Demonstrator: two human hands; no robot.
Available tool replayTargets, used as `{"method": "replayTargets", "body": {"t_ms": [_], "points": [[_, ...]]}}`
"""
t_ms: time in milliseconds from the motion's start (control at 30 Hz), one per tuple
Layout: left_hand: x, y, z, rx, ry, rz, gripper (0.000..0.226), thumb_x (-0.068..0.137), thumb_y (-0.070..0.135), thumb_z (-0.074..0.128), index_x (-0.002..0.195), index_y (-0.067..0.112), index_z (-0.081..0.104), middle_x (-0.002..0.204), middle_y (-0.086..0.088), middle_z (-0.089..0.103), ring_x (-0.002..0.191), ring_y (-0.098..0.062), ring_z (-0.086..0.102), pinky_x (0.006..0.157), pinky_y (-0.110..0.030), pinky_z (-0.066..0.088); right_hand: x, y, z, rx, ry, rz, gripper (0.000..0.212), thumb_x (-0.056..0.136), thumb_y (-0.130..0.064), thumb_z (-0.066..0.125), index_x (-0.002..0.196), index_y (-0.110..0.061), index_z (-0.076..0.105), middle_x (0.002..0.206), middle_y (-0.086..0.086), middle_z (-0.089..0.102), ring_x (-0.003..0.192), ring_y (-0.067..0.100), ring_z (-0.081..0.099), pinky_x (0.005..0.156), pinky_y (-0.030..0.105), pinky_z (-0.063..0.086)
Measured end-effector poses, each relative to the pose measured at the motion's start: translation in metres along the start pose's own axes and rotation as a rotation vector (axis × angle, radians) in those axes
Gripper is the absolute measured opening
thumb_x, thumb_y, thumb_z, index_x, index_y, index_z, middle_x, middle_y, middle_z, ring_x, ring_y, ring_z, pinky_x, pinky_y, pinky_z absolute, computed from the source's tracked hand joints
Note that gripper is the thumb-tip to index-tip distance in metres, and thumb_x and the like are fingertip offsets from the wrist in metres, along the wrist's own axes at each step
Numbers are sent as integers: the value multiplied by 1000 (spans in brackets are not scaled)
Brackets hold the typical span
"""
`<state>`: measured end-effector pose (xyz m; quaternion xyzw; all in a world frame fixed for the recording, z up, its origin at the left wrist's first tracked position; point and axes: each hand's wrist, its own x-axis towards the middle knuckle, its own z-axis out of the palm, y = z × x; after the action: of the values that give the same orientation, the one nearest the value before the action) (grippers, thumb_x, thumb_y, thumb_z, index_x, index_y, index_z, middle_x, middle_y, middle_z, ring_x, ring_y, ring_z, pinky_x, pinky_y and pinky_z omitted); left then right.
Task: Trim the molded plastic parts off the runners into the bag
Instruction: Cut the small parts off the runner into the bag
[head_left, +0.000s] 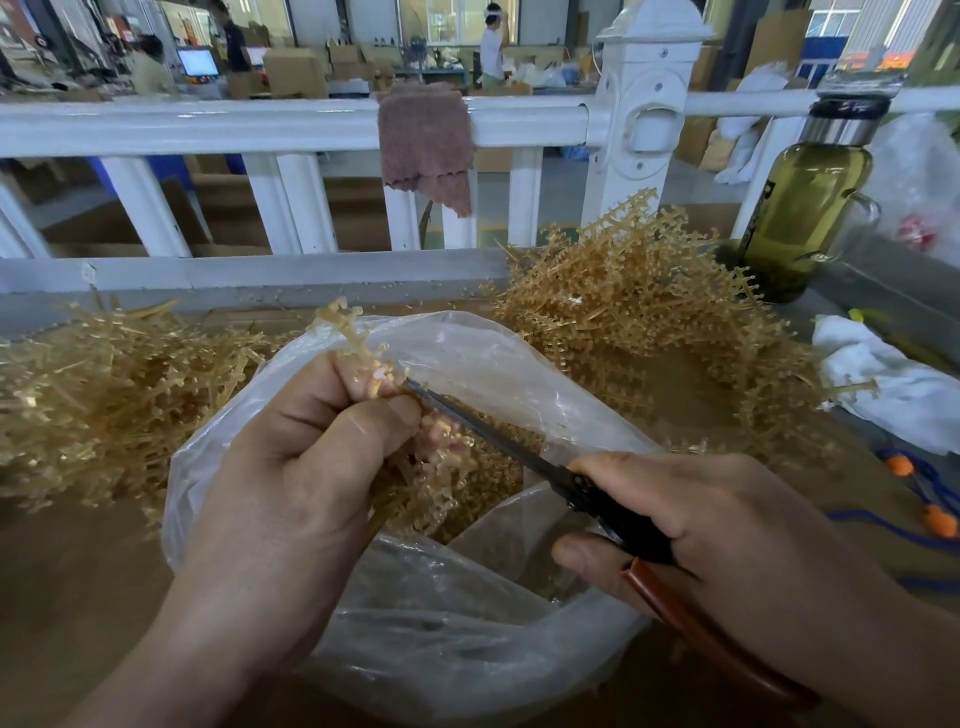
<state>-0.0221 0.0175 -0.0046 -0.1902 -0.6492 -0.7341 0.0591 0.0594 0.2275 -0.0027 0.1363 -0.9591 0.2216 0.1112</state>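
Note:
My left hand (301, 457) grips a translucent amber runner (353, 332) with small molded parts on it, held upright over the open clear plastic bag (483, 364). My right hand (691, 525) holds black scissors (519, 452) with red-brown handles. The blade tips reach the runner just beside my left thumb. Several trimmed amber parts (483, 483) lie inside the bag below the blades.
Heaps of amber runners lie left (93, 395) and right (649, 322) of the bag on the brown table. A white railing (260, 124) with a pink cloth (426, 145) runs behind. A green bottle (805, 208) and white rag (893, 384) sit at right.

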Motion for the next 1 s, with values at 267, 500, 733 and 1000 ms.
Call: {"method": "replayTargets", "body": {"t_ms": [267,500,733,1000], "points": [[1,-1,0,-2,34,-10,23,76,24,61,61,38,70,67,4,66,67,-15,62,74,-48,53,0,2,3,26,15,-13,41,89,-67,49,94,-28,61,72,-15,57,67,1,57,58,15,41],[2,-2,-3,32,11,39,9,72,46,68,65,39,69,72,-1,64,71,-23,60,81,-63,52,1,3,6,24,48,-39,42,89,-68,51,107,-32,62,77,-17,60,69,3,60,61,22,45],[1,-7,0,27,11,52,11,67,50,66,65,39,68,69,0,64,69,-22,59,77,-61,52,2,1,5,-11,100,-57,49,90,-69,47,113,-30,64,77,-16,61,65,2,58,59,22,44],[0,-23,-13,-35,-106,122,29,80,54,76,81,29,62,78,1,68,71,-16,64,68,-32,58,1,0,2,-42,105,-46,46,90,-63,51,110,-26,67,75,-16,60,62,3,56,56,20,42]]}}
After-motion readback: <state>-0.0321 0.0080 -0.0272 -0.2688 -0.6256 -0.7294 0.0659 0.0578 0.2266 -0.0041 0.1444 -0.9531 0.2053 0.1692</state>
